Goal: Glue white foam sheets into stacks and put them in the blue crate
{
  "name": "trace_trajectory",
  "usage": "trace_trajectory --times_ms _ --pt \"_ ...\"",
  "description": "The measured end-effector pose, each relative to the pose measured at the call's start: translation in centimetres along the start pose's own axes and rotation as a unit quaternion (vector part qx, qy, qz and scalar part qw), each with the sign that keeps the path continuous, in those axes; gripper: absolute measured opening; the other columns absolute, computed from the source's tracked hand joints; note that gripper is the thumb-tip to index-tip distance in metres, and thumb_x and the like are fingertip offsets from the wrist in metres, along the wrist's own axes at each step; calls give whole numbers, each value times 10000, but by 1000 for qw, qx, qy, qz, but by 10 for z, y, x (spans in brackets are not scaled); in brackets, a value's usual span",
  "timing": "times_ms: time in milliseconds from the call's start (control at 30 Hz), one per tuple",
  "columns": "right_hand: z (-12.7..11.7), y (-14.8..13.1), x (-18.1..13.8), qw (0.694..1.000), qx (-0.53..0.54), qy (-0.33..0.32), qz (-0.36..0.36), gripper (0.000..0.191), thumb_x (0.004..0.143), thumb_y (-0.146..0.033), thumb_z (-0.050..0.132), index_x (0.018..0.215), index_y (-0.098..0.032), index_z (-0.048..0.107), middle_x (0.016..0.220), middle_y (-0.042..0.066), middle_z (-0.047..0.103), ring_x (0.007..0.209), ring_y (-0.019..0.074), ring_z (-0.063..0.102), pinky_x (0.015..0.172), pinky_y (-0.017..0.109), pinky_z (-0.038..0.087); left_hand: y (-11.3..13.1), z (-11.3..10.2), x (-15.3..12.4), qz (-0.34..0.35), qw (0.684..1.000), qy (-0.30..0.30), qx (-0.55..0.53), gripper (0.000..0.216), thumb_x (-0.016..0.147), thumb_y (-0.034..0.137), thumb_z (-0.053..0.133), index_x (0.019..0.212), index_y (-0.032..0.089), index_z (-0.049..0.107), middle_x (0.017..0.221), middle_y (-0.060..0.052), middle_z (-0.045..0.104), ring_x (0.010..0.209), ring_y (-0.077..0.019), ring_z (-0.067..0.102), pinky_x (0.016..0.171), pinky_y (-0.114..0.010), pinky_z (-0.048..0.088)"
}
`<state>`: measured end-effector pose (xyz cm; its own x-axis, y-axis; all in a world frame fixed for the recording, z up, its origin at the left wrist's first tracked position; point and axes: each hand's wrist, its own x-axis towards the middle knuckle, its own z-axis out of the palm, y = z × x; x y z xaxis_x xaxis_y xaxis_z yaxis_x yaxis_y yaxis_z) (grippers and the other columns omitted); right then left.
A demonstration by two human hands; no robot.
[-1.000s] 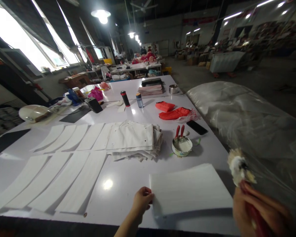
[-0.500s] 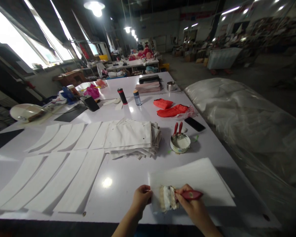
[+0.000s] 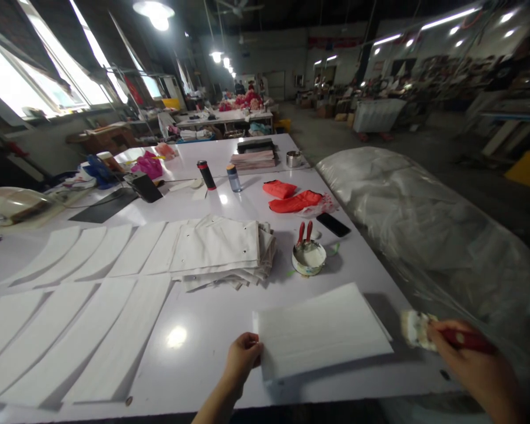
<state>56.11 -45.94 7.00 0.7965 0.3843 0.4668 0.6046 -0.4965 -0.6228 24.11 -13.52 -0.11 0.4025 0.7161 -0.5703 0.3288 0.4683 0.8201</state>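
Note:
A small stack of white sheets (image 3: 322,330) lies near the front edge of the table. My left hand (image 3: 244,356) pinches the left edge of the stack between thumb and fingers. Off to the right, past the end of the sheets, my right hand (image 3: 472,359) grips a wide paintbrush (image 3: 419,330) by its red handle. Pale paste coats the bristles, which point left. Behind the stack stands a round tin of white paste (image 3: 309,262), with two red-handled brushes (image 3: 304,232) leaning in it.
White strips (image 3: 115,335) are laid in rows at left, beside a pile of white fabric pieces (image 3: 221,247). A phone (image 3: 333,224), red pouches (image 3: 294,201), a black flask (image 3: 206,175) and a bottle (image 3: 234,178) stand farther back. Plastic-wrapped bulk (image 3: 401,206) borders the table's right side.
My right hand has swept the brush rightward, off the left end of the sheets to beyond their right end. My left hand keeps its hold at the edge. The view has turned slightly right.

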Motion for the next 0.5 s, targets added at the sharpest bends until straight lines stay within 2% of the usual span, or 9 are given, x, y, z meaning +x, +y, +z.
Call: trace_trajectory --times_ms 67,133,167,233,300,367,400,500 --pt "-6 -36 7 997 22 70 -13 149 812 -362 643 723 -261 578 704 30 606 667 212 600 671 373 460 2 -2 -2 3 1000 2 2 197 589 183 712 703 158 552 555 41 565 462 -83 516 474 -217 448" --pt "7 -83 6 990 108 82 -45 119 835 -319 639 764 -254 569 751 30 592 703 195 594 700 339 473 3 -3 -6 7 1000 2 1 204 589 192 710 716 161 554 588 33 578 507 -100 551 505 -232 475" --pt "21 -107 2 981 168 61 -75 129 831 -316 646 769 -246 557 755 22 585 701 185 594 676 313 481 4 -3 -8 11 1000 0 0 207 590 199 711 721 163 555 603 31 582 532 -106 563 523 -239 486" --pt "60 -154 -13 957 272 -25 -101 133 870 -316 592 783 -236 532 750 3 577 713 166 599 661 270 489 5 -1 -12 17 1000 -4 -1 205 593 207 707 721 166 553 606 34 572 549 -108 562 536 -243 493" --pt "107 -190 -30 933 324 -135 -85 157 905 -329 528 787 -227 516 734 -4 585 724 159 608 683 259 494 4 1 -15 19 1000 0 2 189 590 200 692 701 168 543 582 43 549 532 -102 540 517 -238 483" --pt "150 -210 -43 920 322 -212 -70 184 905 -352 493 777 -222 511 710 -7 593 690 159 609 665 257 497 1 2 -16 22 1000 9 7 169 582 183 672 666 170 526 554 48 529 513 -97 515 492 -230 468" --pt "166 -213 -45 919 313 -230 -67 189 892 -358 490 764 -221 510 681 -11 591 651 159 603 633 256 493 -1 2 -15 28 999 15 9 162 579 179 664 650 171 518 542 49 519 505 -94 500 479 -224 456" --pt "191 -200 -33 935 272 -220 -59 198 841 -370 503 709 -223 505 593 -17 579 554 168 582 559 265 473 -10 1 -8 50 998 45 14 154 575 192 654 621 174 509 514 57 475 483 -85 451 440 -205 410"
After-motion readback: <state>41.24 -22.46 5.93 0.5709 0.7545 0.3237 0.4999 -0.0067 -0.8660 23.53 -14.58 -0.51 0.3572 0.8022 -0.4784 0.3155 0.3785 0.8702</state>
